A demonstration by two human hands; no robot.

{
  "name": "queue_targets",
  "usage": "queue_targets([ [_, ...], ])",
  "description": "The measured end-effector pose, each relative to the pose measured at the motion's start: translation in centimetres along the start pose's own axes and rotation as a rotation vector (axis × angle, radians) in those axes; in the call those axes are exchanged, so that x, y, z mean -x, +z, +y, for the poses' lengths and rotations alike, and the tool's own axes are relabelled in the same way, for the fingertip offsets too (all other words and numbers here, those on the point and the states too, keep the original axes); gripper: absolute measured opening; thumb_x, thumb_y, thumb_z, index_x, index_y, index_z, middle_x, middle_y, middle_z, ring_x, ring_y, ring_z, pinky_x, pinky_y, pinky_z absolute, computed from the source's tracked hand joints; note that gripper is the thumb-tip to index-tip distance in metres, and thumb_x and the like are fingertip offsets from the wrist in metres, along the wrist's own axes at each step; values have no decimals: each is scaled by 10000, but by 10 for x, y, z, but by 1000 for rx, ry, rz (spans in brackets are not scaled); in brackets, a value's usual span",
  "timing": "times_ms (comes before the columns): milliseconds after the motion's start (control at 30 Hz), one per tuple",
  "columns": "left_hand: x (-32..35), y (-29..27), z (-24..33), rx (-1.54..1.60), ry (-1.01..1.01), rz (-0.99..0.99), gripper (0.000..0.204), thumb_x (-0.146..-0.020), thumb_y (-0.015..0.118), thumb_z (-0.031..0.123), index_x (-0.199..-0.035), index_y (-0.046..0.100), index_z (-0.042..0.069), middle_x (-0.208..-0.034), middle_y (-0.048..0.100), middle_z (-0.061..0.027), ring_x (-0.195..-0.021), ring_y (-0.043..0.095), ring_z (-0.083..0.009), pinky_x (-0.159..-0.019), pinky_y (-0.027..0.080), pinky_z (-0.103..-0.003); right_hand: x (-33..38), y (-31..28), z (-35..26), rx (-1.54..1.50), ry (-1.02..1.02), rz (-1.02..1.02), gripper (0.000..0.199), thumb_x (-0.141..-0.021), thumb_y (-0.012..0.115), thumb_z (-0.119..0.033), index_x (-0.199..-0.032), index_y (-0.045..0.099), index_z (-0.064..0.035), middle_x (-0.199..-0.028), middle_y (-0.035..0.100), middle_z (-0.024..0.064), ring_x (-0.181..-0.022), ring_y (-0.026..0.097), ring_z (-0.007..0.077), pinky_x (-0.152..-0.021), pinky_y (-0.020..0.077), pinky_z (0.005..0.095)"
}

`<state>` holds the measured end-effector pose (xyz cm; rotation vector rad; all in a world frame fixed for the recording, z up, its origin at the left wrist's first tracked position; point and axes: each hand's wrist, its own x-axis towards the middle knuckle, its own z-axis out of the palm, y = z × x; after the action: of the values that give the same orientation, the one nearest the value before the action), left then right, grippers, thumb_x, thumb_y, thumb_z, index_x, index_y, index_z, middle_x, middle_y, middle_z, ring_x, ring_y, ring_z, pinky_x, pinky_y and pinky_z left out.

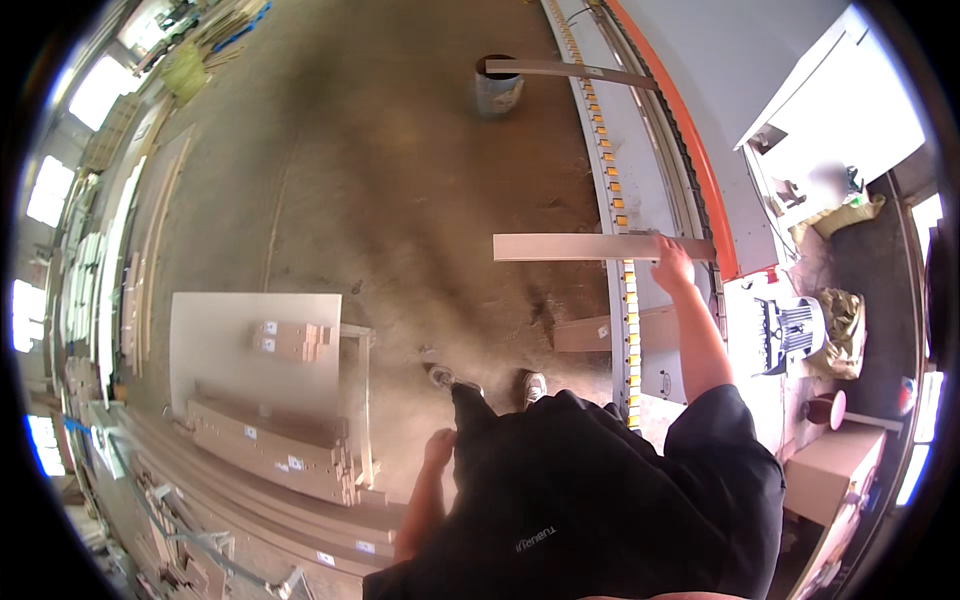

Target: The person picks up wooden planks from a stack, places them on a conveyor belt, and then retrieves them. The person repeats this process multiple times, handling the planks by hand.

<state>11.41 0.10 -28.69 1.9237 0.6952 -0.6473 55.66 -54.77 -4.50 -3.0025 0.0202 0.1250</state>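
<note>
One long grey machine (690,60) with an orange edge (672,80) takes up the right side of the workshop, a row of small yellow rollers (615,188) running along its near side. At the lower left lies a big stack of brown boards (270,447), and just beyond it a pale panel (225,345) carries a smaller pile of short pieces (290,341). The person, dressed in black, stands between the boards and the machine.

The near strip (560,247), flat and brown, is the piece being handled. It lies crosswise over the rollers, its left end jutting out above the floor, its right end reaching the dark track beside the orange edge. Well apart from it, a far strip (560,69) lies across the same machine, its outer end appearing over the mouth of a drum (498,97).

Of the hands, the right (674,265) rests on the near strip toward its machine end, fingers over the top; whether they grip or merely press cannot be told. The left (438,450) hangs low beside the body, away from the strip, with nothing visible in it; how far it is closed is unclear.

The step in hand looks like feeding or guiding the strip at the track. The next move probably calls for keeping it square to the rollers, its overhanging end supported and level.
</note>
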Motion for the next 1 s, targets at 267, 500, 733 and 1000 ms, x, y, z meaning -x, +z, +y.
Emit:
queue_targets([
  [267, 57, 22, 87, 369, -58, 87, 393, -958, 607, 274, -1223, 689, -5, -1123, 723, -169, -949, 701, -244, -876, 538, -355, 16, 51, 88, 182, -109, -61, 663, -721, 749, -101, -1354, 582, -206, -1309, 622, 54, -1276, 562, 278, -1078, 467, 446],
  [500, 94, 36, 135, 48, 170, -66, 371, -985, 585, 349, -1160, 704, 45, -1036, 719, -151, -1006, 678, -290, -918, 517, -387, 110, 0, 15, 122, -240, -287, 688, -611, 827, -345, -1259, 660, -189, -1212, 669, 54, -1203, 606, 271, -1035, 509, 415],
  [733, 113, 34, 261, 817, 378, -161, 342, -1062, 557, 322, -1223, 600, 24, -1103, 701, -88, -1019, 668, -188, -904, 542, -352, 177, -30, -123, -349, -571, -694, 679, -744, 804, -377, -1324, 594, -94, -1186, 713, 180, -1107, 674, 359, -968, 523, 409],
  [1000, 89, -6, 247, 1455, 187, 79, 402, -1027, 620, 347, -1303, 533, 68, -1187, 652, -79, -1064, 663, -243, -901, 564, -436, 212, 0, -213, -219, -790, -726, 850, -654, 863, -351, -1376, 519, -65, -1168, 695, 223, -1112, 661, 386, -950, 520, 435],
])
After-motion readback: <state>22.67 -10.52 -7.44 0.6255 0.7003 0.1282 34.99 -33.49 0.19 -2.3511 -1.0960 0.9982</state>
